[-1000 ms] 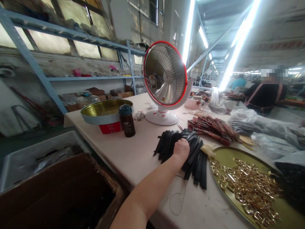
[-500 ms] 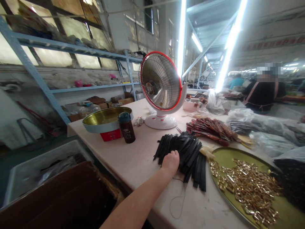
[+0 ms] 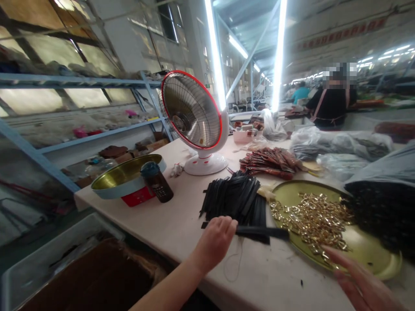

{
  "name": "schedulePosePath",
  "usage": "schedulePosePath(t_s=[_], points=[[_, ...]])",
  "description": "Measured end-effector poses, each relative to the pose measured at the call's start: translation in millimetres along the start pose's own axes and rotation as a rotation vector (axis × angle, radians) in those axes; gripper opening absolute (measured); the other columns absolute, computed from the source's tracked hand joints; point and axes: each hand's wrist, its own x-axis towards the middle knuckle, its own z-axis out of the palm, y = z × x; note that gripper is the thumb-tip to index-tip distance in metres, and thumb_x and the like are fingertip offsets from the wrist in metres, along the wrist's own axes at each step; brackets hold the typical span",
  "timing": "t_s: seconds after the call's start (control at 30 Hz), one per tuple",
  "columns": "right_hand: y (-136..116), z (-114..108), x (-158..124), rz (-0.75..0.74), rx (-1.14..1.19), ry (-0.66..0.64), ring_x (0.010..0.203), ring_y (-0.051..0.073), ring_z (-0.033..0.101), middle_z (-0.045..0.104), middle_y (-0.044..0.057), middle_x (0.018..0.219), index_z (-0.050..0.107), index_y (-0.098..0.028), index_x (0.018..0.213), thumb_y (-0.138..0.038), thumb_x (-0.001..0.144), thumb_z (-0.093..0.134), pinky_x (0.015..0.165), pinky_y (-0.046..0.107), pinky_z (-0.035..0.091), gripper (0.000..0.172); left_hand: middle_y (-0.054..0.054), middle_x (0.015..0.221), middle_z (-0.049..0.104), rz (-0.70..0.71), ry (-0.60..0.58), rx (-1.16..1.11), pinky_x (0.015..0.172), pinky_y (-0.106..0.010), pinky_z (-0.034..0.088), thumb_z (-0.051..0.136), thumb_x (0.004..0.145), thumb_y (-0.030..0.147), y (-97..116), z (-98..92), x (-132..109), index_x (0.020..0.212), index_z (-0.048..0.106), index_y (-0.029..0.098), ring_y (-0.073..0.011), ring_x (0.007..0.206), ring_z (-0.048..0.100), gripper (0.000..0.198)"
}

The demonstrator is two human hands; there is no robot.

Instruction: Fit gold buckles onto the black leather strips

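Note:
My left hand (image 3: 216, 242) is closed round a flat black strip (image 3: 264, 231), which reaches out to the right toward the tray's rim. Just behind it lies a pile of similar black strips (image 3: 231, 196) on the table. At the lower right, my right hand (image 3: 365, 278) has its fingers stretched out and apart, somewhat blurred, with nothing seen in them. It hovers by the near edge of a round gold tray (image 3: 369, 255). Small shiny gold metal buckles or rings (image 3: 313, 218) are heaped on that tray.
A round red-rimmed heater (image 3: 194, 112) stands behind the strips. To the left are a dark bottle (image 3: 157, 182) and a gold-lined basin (image 3: 126, 175). Brown strips (image 3: 270, 162) and plastic bags (image 3: 343, 166) lie farther back. Below the table edge sits a cardboard box (image 3: 94, 276). A person (image 3: 333, 101) stands beyond.
My left hand has drawn a black strip off the pile toward me. My right hand has come into view at the lower right. The view has turned to the right.

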Motion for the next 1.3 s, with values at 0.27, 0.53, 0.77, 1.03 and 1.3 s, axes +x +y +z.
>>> schedulePosePath(t_s=[0.27,0.53,0.77,1.03,1.3], points=[[-98,13,39,0.569,1.140,-0.807,0.050,0.011,0.053,0.057,-0.001,0.058,0.054,-0.014,0.100,-0.044,0.078,0.053,0.049,0.022,0.043,0.037,-0.004,0.111,0.056,0.505,0.188,-0.175,0.104,-0.037,0.028,0.038,0.087,0.020,67,-8.0,22,0.113,0.048,0.021,-0.0172,0.109,0.046,0.028],[-59,8,9,0.879,1.448,-0.403,0.051,0.006,0.047,0.051,-0.005,0.060,0.050,-0.017,0.083,-0.032,0.074,0.064,0.048,0.018,0.038,0.022,-0.011,0.089,0.063,-0.576,-0.115,-0.274,0.074,-0.034,0.045,0.054,0.078,0.031,-11,55.3,82,0.092,0.058,0.014,-0.0227,0.085,0.060,0.022],[-55,-5,1,1.035,1.572,-0.280,0.055,0.008,0.053,0.059,0.000,0.065,0.050,-0.015,0.078,-0.028,0.074,0.067,0.055,0.021,0.045,0.021,-0.005,0.093,0.062,-0.771,-0.121,-0.428,0.076,-0.036,0.048,0.050,0.084,0.034,-40,75.2,80,0.096,0.057,0.013,-0.0159,0.084,0.059,0.025],[-53,-1,-8,1.066,1.659,-0.255,0.052,0.008,0.054,0.060,0.000,0.061,0.054,-0.013,0.091,-0.027,0.075,0.067,0.050,0.018,0.044,0.025,-0.006,0.101,0.060,-0.823,-0.189,-0.416,0.079,-0.039,0.048,0.052,0.083,0.034,-46,73.9,92,0.101,0.056,0.014,-0.0176,0.089,0.058,0.027],[-49,-9,-22,1.224,1.521,-0.133,0.059,0.009,0.059,0.066,0.003,0.080,0.054,-0.014,0.086,-0.025,0.071,0.070,0.055,0.020,0.051,0.025,-0.008,0.110,0.057,-0.880,-0.210,-0.392,0.082,-0.042,0.047,0.054,0.082,0.031,-16,69.9,101,0.108,0.053,0.014,-0.0201,0.095,0.056,0.031]])
